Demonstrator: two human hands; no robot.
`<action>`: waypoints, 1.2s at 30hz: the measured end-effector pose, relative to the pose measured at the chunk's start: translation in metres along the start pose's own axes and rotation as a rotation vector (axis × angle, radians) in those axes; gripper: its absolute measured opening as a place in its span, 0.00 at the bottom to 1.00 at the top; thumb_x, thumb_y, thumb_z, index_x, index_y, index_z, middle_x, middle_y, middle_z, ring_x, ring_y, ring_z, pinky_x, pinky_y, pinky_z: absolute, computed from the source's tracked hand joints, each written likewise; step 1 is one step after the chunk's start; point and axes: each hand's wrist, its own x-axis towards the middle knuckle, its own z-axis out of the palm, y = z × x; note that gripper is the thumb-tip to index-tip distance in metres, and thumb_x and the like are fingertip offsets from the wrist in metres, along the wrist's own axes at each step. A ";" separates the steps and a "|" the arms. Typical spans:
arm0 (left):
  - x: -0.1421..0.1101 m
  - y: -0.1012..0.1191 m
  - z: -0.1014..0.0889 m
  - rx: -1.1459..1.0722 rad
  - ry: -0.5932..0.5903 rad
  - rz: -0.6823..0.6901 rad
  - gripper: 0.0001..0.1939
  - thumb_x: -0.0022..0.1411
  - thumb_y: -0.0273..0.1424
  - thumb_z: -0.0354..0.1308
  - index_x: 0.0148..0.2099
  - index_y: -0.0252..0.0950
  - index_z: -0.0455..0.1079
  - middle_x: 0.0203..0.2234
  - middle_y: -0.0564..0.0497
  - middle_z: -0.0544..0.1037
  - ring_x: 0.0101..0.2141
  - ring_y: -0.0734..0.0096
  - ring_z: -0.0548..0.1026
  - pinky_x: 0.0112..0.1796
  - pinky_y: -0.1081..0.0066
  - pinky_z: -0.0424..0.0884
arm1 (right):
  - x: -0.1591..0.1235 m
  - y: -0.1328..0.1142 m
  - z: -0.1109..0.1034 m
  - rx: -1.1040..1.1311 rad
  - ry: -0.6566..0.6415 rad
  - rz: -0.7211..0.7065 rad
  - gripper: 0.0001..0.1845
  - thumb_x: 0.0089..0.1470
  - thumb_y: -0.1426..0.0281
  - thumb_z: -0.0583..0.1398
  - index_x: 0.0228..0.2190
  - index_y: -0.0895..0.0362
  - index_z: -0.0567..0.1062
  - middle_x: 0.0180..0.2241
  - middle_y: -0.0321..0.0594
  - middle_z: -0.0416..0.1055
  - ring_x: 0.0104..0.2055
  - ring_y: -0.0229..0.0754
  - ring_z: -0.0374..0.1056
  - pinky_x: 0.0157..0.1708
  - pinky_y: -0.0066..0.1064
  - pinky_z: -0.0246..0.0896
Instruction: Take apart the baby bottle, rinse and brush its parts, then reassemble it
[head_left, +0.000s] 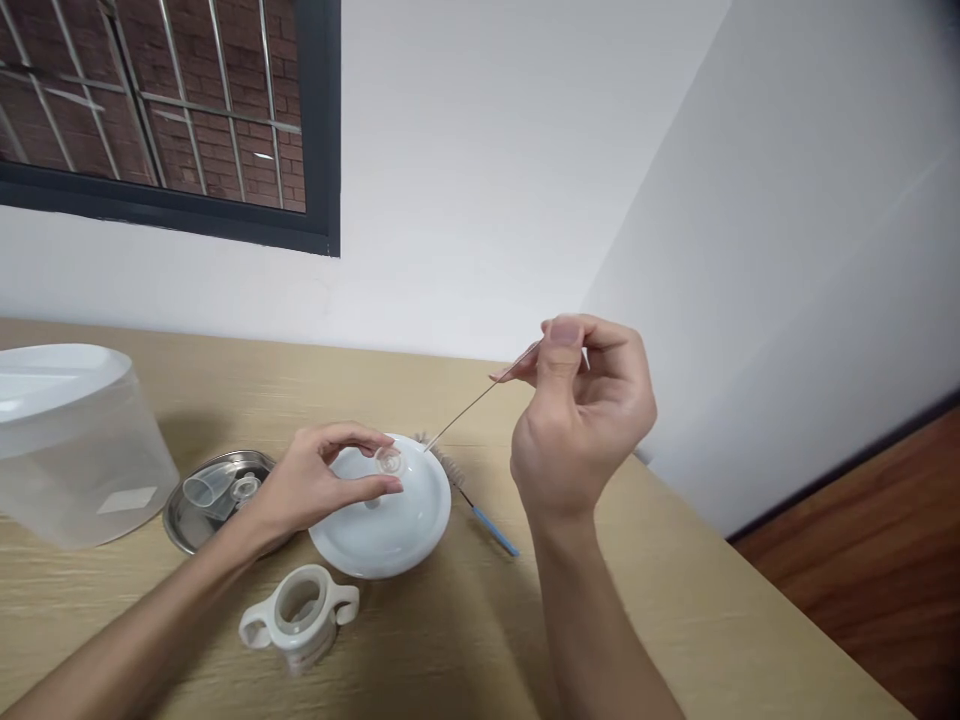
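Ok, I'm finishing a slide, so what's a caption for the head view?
Left hand pinching a small clear part above a white bowl; right hand holding a thin rod.

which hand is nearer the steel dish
Left. Your left hand is just right of the steel dish; your right hand is raised past the white bowl's right side.

Glossy, smooth white ceramic or plastic is seen on the bowl (405, 545). Shiny metal is shown by the round tray (180, 522).
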 end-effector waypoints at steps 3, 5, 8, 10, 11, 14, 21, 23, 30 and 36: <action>0.002 0.002 -0.007 -0.047 0.027 0.011 0.19 0.44 0.39 0.77 0.39 0.39 0.81 0.36 0.47 0.85 0.40 0.58 0.80 0.45 0.64 0.76 | 0.000 -0.002 0.000 -0.013 0.016 -0.011 0.07 0.65 0.71 0.59 0.32 0.55 0.70 0.29 0.32 0.67 0.25 0.32 0.67 0.26 0.31 0.71; 0.004 0.003 -0.012 -0.076 0.042 0.017 0.20 0.44 0.38 0.77 0.40 0.39 0.80 0.37 0.47 0.84 0.40 0.60 0.80 0.45 0.65 0.76 | -0.001 -0.003 0.001 -0.013 0.023 -0.017 0.07 0.65 0.70 0.59 0.33 0.55 0.70 0.29 0.32 0.67 0.24 0.32 0.67 0.25 0.31 0.70; 0.005 0.008 -0.021 -0.127 0.056 0.030 0.23 0.42 0.35 0.78 0.42 0.38 0.79 0.38 0.47 0.83 0.40 0.61 0.79 0.46 0.65 0.75 | -0.001 -0.005 0.002 -0.005 0.026 -0.037 0.06 0.64 0.70 0.60 0.33 0.56 0.71 0.28 0.31 0.68 0.24 0.33 0.67 0.25 0.31 0.69; 0.006 0.012 -0.027 -0.152 0.056 0.052 0.25 0.41 0.34 0.79 0.44 0.37 0.78 0.37 0.47 0.83 0.40 0.63 0.78 0.46 0.65 0.75 | -0.001 -0.004 0.002 -0.012 0.022 -0.044 0.06 0.64 0.70 0.61 0.33 0.56 0.71 0.26 0.31 0.68 0.23 0.33 0.67 0.24 0.31 0.68; 0.006 0.015 -0.031 -0.157 0.060 0.070 0.26 0.41 0.34 0.79 0.45 0.36 0.78 0.37 0.47 0.83 0.39 0.64 0.78 0.46 0.66 0.75 | -0.001 -0.004 0.002 -0.018 0.021 -0.039 0.06 0.64 0.69 0.61 0.33 0.57 0.72 0.26 0.31 0.68 0.23 0.33 0.67 0.24 0.31 0.68; 0.005 0.020 -0.043 -0.155 0.081 0.117 0.29 0.41 0.33 0.79 0.48 0.36 0.78 0.36 0.47 0.82 0.37 0.67 0.77 0.44 0.67 0.75 | -0.003 0.004 -0.003 -0.035 0.017 0.013 0.08 0.63 0.67 0.62 0.33 0.57 0.72 0.25 0.31 0.69 0.23 0.33 0.68 0.24 0.30 0.69; -0.004 0.028 -0.070 -0.117 0.157 0.082 0.23 0.47 0.35 0.77 0.46 0.36 0.78 0.39 0.46 0.83 0.40 0.65 0.79 0.44 0.66 0.75 | -0.029 0.055 -0.039 -0.029 -0.075 0.405 0.17 0.55 0.57 0.67 0.31 0.59 0.75 0.24 0.33 0.72 0.22 0.35 0.71 0.25 0.30 0.73; -0.008 0.029 -0.074 -0.140 0.196 0.043 0.23 0.47 0.36 0.76 0.45 0.36 0.77 0.40 0.46 0.82 0.38 0.66 0.80 0.40 0.68 0.76 | -0.039 0.069 -0.055 0.022 -0.036 0.594 0.19 0.49 0.56 0.70 0.30 0.60 0.76 0.23 0.32 0.72 0.22 0.34 0.70 0.26 0.29 0.74; -0.029 0.002 -0.091 0.007 0.208 -0.090 0.28 0.52 0.41 0.73 0.52 0.36 0.73 0.35 0.46 0.82 0.32 0.66 0.79 0.30 0.70 0.76 | -0.063 0.108 -0.098 0.100 0.128 0.804 0.22 0.37 0.56 0.73 0.27 0.59 0.74 0.21 0.31 0.71 0.21 0.33 0.70 0.25 0.24 0.73; -0.049 -0.037 -0.104 0.275 0.222 -0.078 0.26 0.57 0.46 0.67 0.52 0.35 0.72 0.36 0.46 0.82 0.37 0.62 0.81 0.41 0.63 0.79 | -0.066 0.125 -0.110 0.139 0.177 0.901 0.20 0.33 0.61 0.75 0.25 0.59 0.76 0.22 0.34 0.72 0.22 0.33 0.70 0.24 0.22 0.72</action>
